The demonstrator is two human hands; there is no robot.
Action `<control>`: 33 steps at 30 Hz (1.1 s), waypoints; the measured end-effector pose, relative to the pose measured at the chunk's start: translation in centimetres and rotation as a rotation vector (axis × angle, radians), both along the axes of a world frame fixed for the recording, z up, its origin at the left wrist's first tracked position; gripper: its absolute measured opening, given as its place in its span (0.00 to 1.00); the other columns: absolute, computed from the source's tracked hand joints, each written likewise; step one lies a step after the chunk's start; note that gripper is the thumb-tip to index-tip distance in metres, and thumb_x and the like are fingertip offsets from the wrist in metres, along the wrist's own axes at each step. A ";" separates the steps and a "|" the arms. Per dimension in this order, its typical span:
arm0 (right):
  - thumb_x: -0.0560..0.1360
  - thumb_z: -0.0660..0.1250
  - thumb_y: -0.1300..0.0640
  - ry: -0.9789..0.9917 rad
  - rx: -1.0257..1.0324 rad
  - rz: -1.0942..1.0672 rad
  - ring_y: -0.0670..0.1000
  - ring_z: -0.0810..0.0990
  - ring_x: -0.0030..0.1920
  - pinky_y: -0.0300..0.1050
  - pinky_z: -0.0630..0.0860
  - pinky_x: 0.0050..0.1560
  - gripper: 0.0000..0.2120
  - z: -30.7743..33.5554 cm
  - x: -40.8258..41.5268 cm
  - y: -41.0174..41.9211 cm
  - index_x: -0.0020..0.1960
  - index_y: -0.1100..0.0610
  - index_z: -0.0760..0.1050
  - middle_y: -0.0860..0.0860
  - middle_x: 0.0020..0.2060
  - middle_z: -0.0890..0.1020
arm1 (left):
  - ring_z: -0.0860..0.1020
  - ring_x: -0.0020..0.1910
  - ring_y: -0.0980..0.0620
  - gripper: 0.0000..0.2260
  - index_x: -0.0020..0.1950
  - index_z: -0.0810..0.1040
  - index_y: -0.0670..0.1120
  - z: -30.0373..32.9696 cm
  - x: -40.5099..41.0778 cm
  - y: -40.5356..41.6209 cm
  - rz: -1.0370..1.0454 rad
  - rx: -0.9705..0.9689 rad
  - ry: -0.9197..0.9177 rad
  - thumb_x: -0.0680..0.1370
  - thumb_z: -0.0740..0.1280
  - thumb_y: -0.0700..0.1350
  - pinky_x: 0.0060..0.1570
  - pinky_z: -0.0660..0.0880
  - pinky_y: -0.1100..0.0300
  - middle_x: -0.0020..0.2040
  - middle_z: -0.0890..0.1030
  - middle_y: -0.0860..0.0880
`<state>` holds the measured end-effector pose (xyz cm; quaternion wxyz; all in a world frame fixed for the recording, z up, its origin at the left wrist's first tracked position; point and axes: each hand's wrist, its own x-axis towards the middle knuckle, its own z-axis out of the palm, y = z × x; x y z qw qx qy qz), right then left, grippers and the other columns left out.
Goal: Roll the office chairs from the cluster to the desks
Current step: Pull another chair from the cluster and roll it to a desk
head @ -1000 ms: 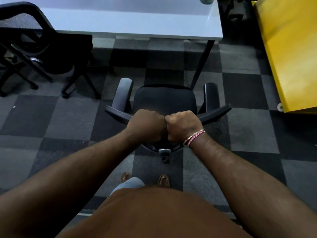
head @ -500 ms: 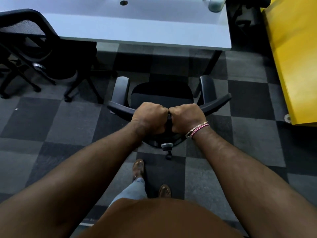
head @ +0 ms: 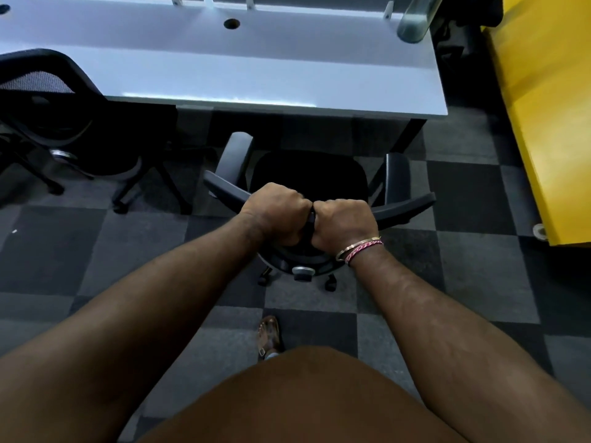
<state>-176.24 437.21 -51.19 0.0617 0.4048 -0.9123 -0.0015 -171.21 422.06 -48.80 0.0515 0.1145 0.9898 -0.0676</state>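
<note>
Desk (head: 224, 75): one, white top, spanning the upper part of the view; one round cable hole (head: 231, 23) in its surface; one dark leg (head: 412, 132) visible at its right end.
Floor (head: 479, 273): carpet tiles in a grey and dark checker pattern.
Yellow panel (head: 550, 123): one, slanting along the right edge, well apart from the chairs.
Chairs: two, both black.
Held chair (head: 307, 177): one, seat facing the desk, its front just short of the desk edge, between the desk leg and the second chair; two armrests, left armrest (head: 235, 155) and right armrest (head: 396, 177); casters partly visible below the backrest.
Second chair (head: 48, 100): one, mesh back, at the left, seat tucked partly under the desk; nobody touches it.
Hands: two, side by side, knuckles touching, on the top rail of the held chair's backrest.
Left hand (head: 275, 212): fingers curled tightly over the backrest rail, gripping it.
Right hand (head: 343, 223): fingers likewise wrapped round the rail, gripping it.
Bracelets (head: 359, 248): two on the right wrist, one metal bangle and one pink and white thread band.
Foot (head: 269, 335): one visible, in a brown sandal, on the carpet behind the held chair.
Glass vessel (head: 415, 20): one, at the desk's far right corner, blurred.
</note>
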 end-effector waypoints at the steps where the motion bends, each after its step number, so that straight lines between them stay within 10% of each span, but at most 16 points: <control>1: 0.65 0.71 0.47 0.000 -0.002 -0.002 0.55 0.79 0.28 0.42 0.63 0.29 0.10 0.0 -0.3 -0.5 0.33 0.51 0.74 0.49 0.27 0.79 | 0.82 0.39 0.48 0.10 0.45 0.78 0.52 0.1 -0.4 -0.6 -0.010 -0.003 0.002 0.78 0.63 0.56 0.38 0.78 0.53 0.43 0.83 0.52; 33: 0.59 0.71 0.50 0.009 0.041 0.137 0.58 0.78 0.26 0.40 0.62 0.29 0.08 0.9 -32.4 -7.0 0.33 0.53 0.75 0.51 0.26 0.78 | 0.82 0.40 0.43 0.06 0.42 0.71 0.52 -0.7 -30.2 -6.1 0.141 0.068 0.013 0.74 0.66 0.51 0.36 0.67 0.55 0.43 0.83 0.49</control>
